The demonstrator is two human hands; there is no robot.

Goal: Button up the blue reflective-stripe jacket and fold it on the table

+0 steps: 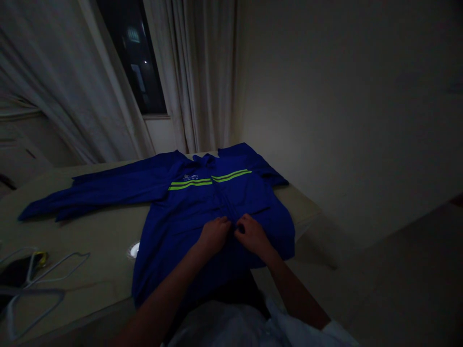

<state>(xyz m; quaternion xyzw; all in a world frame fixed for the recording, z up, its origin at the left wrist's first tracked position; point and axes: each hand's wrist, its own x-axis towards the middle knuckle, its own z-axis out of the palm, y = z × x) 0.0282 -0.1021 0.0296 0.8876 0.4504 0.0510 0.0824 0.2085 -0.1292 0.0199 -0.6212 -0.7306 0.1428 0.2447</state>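
Head view, my left hand (216, 233) and right hand (252, 234) curled at the front of a blue jacket (197, 205), whether gripping I cannot tell

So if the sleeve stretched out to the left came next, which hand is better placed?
Probably the left hand: it is nearer that sleeve, on the same side of the front opening of the blue jacket. The right hand is across the opening, farther away.
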